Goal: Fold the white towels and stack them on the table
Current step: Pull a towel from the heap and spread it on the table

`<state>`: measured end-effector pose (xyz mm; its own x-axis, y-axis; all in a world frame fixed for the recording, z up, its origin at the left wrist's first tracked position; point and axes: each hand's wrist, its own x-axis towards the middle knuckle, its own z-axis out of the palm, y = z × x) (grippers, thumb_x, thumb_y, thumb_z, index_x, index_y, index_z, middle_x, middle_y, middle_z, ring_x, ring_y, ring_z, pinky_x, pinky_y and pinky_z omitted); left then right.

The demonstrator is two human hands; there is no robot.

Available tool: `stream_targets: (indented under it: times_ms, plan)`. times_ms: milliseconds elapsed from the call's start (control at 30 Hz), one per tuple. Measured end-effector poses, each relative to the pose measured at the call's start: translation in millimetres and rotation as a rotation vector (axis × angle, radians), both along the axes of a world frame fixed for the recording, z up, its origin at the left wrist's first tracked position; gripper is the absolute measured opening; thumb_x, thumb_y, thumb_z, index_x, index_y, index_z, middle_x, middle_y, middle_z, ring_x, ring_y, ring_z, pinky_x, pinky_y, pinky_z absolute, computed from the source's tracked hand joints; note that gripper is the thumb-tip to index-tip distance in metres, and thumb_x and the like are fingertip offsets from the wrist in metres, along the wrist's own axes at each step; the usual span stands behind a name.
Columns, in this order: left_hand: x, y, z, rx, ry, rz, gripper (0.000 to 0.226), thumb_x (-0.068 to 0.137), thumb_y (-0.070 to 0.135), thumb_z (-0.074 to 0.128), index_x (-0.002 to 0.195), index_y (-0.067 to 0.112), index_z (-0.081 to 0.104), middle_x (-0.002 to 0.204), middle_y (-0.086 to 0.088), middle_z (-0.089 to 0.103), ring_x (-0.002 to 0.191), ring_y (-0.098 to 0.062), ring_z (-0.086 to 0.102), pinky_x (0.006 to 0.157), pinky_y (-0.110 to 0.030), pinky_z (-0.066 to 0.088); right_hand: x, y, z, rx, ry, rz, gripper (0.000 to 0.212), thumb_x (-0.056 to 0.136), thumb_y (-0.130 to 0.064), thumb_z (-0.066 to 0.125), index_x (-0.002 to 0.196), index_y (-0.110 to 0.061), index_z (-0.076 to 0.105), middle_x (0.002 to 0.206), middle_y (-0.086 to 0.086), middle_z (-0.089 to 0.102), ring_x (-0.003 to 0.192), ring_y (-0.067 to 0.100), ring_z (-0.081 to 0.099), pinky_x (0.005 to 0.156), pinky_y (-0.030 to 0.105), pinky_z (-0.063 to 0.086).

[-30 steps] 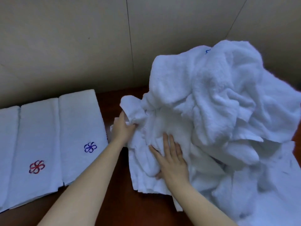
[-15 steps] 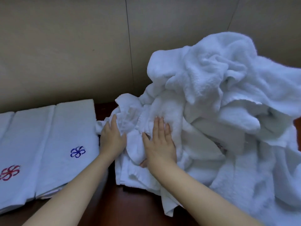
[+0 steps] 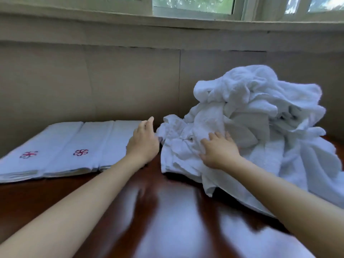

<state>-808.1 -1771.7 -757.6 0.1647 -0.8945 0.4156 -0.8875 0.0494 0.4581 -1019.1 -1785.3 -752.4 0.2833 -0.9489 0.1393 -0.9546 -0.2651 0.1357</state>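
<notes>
The left hand point(image 3: 143, 144) is blurred, its fingertips out of sight behind it, so whether it touches the pile point(image 3: 256, 116) cannot be told. It also covers part of the rightmost folded towel point(image 3: 121, 135). The pile runs off the right edge. The leftmost folded towel point(image 3: 37, 144) is cut by the left edge, its red mark point(image 3: 28, 154) smeared. The window point(image 3: 193, 5) is cropped at the top.

Both forearms are bare from the wrist to where the view cuts them off, slim and smooth. The left hand point(image 3: 143, 144) and the right hand point(image 3: 219, 151) are bare as well, small, with slender fingers and short rounded nails (clearest on the left's uppermost fingertip). Blur softens the left forearm's outline.
</notes>
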Motion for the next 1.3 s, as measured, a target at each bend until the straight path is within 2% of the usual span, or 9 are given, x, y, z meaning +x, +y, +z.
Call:
stream_targets:
  times_ms: [167, 367, 500, 633, 700, 900, 1067, 1167, 1300]
  plan:
    - [2, 101, 31, 0.075, -0.086, 0.001, 0.060, 0.095, 0.021, 0.043, 0.150, 0.016, 0.017, 0.149, -0.008, 0.024, 0.131, -0.028, 0.034, 0.103, -0.039, 0.035, -30, 60, 25, 0.131, -0.144, -0.098, 0.058, 0.091, -0.055, 0.043, 0.139, -0.025, 0.035, 0.143, 0.008, 0.038, 0.131, 0.031, 0.036, 0.106, 0.045, 0.028]
    - [-54, 136, 65, 0.194, -0.031, -0.094, 0.059, 0.093, 0.026, 0.047, 0.146, 0.015, 0.022, 0.148, -0.010, 0.024, 0.130, -0.029, 0.038, 0.101, -0.039, 0.037, -104, 107, 74, 0.102, -0.401, -0.292, 0.054, 0.092, -0.038, 0.044, 0.140, -0.022, 0.026, 0.131, 0.014, 0.043, 0.116, 0.036, 0.046, 0.091, 0.041, 0.045]
    - [-107, 127, 74, 0.259, 0.006, -0.177, 0.063, 0.093, 0.026, 0.046, 0.149, 0.016, 0.018, 0.153, -0.011, 0.016, 0.132, -0.030, 0.036, 0.103, -0.039, 0.036, -141, 118, 99, 0.072, -0.479, -0.302, 0.056, 0.090, -0.034, 0.049, 0.140, -0.019, 0.027, 0.127, 0.016, 0.049, 0.115, 0.036, 0.048, 0.092, 0.045, 0.047]
    - [-144, 104, 77, 0.261, 0.037, -0.201, 0.062, 0.094, 0.029, 0.045, 0.148, 0.017, 0.018, 0.151, -0.011, 0.021, 0.120, -0.029, 0.047, 0.088, -0.034, 0.041, -163, 114, 111, -0.016, -0.540, -0.269, 0.060, 0.092, -0.036, 0.049, 0.145, -0.023, 0.023, 0.132, 0.013, 0.047, 0.121, 0.033, 0.046, 0.096, 0.047, 0.045]
    - [-154, 84, 82, 0.250, 0.015, -0.207, 0.061, 0.096, 0.031, 0.045, 0.148, 0.015, 0.017, 0.152, -0.011, 0.019, 0.124, -0.029, 0.045, 0.091, -0.034, 0.042, -168, 103, 115, -0.042, -0.559, -0.229, 0.058, 0.093, -0.037, 0.048, 0.144, -0.024, 0.026, 0.133, 0.013, 0.044, 0.123, 0.032, 0.043, 0.098, 0.047, 0.042]
    - [-170, -2, 118, 0.151, 0.120, -0.211, 0.055, 0.096, 0.027, 0.040, 0.147, 0.020, 0.020, 0.144, -0.013, 0.026, 0.116, -0.031, 0.046, 0.096, -0.044, 0.044, -164, 39, 129, -0.194, -0.432, -0.215, 0.051, 0.094, -0.034, 0.046, 0.143, -0.022, 0.034, 0.135, 0.011, 0.046, 0.127, 0.030, 0.039, 0.099, 0.041, 0.036]
    - [-189, -71, 135, 0.085, 0.186, -0.246, 0.062, 0.092, 0.030, 0.049, 0.147, 0.030, 0.022, 0.142, -0.009, 0.029, 0.108, -0.028, 0.054, 0.083, -0.035, 0.047, -132, -33, 133, -0.362, -0.504, -0.144, 0.047, 0.097, -0.034, 0.045, 0.139, -0.015, 0.038, 0.137, 0.010, 0.047, 0.128, 0.028, 0.039, 0.105, 0.037, 0.030]
    - [-194, -95, 127, 0.031, 0.077, -0.284, 0.058, 0.087, 0.010, 0.047, 0.141, 0.026, 0.034, 0.136, -0.009, 0.044, 0.113, -0.027, 0.052, 0.088, -0.037, 0.047, -110, -71, 130, -0.364, -0.512, -0.151, 0.057, 0.094, -0.031, 0.048, 0.145, -0.014, 0.028, 0.144, 0.010, 0.038, 0.135, 0.027, 0.030, 0.110, 0.039, 0.026]
    - [-182, -101, 114, 0.017, 0.066, -0.324, 0.043, 0.083, 0.005, 0.041, 0.118, 0.028, 0.051, 0.116, 0.001, 0.056, 0.091, -0.022, 0.055, 0.067, -0.030, 0.041, -104, -90, 124, -0.376, -0.371, -0.222, 0.034, 0.090, -0.017, 0.044, 0.123, -0.024, 0.052, 0.130, 0.005, 0.045, 0.115, 0.031, 0.039, 0.094, 0.036, 0.035]
